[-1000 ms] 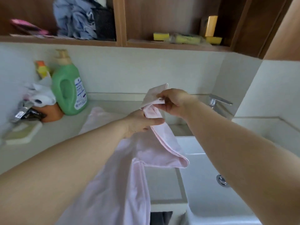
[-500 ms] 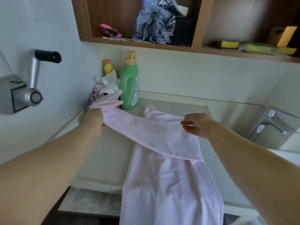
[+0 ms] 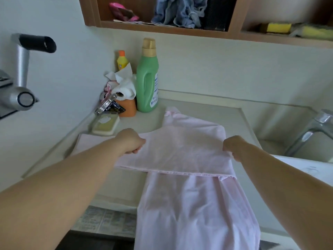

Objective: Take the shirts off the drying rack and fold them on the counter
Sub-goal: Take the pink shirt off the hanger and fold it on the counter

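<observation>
I see the pink shirt lying on the pale table, collar end toward the far wall, with its lower part hanging over the near edge. A sleeve is folded across the body, running from the right side over to the left, where its end lies flat on the table.

My left hand sits on the left part of that folded sleeve, fingers curled under and pinching the cloth at its near edge. My right hand is at the shirt's right edge, fingers curled onto the fabric there; I take it as gripping the fold, though the fingertips are hidden behind the knuckles.

At the far left of the table stand a green detergent bottle, a small yellow bottle behind, an orange container with white tissue on top, and a soap dish just beside the sleeve end. A faucet shows at the right. A wooden shelf above holds bundled blue cloth and yellow sponges.
</observation>
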The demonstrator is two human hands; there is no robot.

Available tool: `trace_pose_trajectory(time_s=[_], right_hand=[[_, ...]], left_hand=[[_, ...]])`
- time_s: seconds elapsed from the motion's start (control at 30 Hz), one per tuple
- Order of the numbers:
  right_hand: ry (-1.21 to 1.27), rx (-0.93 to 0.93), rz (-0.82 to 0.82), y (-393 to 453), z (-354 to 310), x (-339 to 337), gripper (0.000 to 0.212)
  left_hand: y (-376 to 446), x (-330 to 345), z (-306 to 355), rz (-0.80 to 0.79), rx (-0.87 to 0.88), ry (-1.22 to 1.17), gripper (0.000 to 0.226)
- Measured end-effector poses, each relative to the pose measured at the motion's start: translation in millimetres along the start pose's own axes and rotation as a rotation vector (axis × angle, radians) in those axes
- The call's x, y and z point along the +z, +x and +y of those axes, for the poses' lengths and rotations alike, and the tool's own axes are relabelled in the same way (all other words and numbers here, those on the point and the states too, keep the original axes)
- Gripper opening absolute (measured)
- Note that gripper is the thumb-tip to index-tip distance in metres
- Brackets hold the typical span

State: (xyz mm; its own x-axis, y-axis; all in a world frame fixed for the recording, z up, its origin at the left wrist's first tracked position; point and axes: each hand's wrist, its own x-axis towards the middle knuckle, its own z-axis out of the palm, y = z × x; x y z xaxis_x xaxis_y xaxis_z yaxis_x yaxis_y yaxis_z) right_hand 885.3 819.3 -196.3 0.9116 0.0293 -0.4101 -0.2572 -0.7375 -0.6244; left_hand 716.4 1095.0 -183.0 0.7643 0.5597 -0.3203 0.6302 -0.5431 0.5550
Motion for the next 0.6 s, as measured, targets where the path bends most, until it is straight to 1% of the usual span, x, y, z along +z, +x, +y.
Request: trace_pose_trajectory(time_s=[0.07, 0.13, 0.2, 0.23, 0.27, 0.3, 0.33, 0.37, 0.4, 0.43, 0.5, 0.53, 0.6], right_hand=[[0.018, 0.076, -0.054, -5, 10, -8, 0.009], [0.073, 0.118, -0.183, -11, 19, -16, 0.020], [0.077, 0.099, -0.310, -24, 27, -18, 0.029], [0.043, 0.067, -0.351, -31, 27, -16, 0.041], [-0.013, 0.042, -0.380, -37, 31, -16, 0.060], [-0.057, 0.017, -0.406, -42, 35, -14, 0.078], [-0.086, -0.001, -0.418, -46, 38, -12, 0.088], [-0.116, -0.015, -0.404, -48, 41, -9, 0.094], [-0.153, -0.031, -0.389, -52, 45, -6, 0.098], [-0.192, -0.055, -0.373, -56, 47, -1, 0.102], [-0.245, -0.118, -0.256, -63, 50, 11, 0.104], [-0.237, -0.124, -0.173, -66, 50, 18, 0.100], [-0.212, -0.113, 0.016, -68, 52, 30, 0.086]], left_hand=[[-1, 18, 31, -0.089, 0.155, 0.065, 0.023], [-9, 44, 61, -0.200, 0.302, 0.144, 0.029], [-18, 70, 79, -0.346, 0.381, 0.218, 0.042], [-20, 81, 84, -0.386, 0.408, 0.261, 0.053], [-22, 93, 88, -0.417, 0.431, 0.338, 0.065], [-23, 103, 90, -0.411, 0.454, 0.422, 0.076], [-25, 111, 90, -0.376, 0.487, 0.505, 0.084], [-26, 117, 89, -0.329, 0.522, 0.576, 0.086], [-28, 122, 87, -0.275, 0.565, 0.615, 0.083], [-29, 125, 86, -0.220, 0.604, 0.627, 0.073], [-32, 128, 83, -0.101, 0.702, 0.586, 0.043], [-33, 127, 82, -0.056, 0.743, 0.531, 0.029], [-34, 124, 82, 0.030, 0.812, 0.407, 0.016]])
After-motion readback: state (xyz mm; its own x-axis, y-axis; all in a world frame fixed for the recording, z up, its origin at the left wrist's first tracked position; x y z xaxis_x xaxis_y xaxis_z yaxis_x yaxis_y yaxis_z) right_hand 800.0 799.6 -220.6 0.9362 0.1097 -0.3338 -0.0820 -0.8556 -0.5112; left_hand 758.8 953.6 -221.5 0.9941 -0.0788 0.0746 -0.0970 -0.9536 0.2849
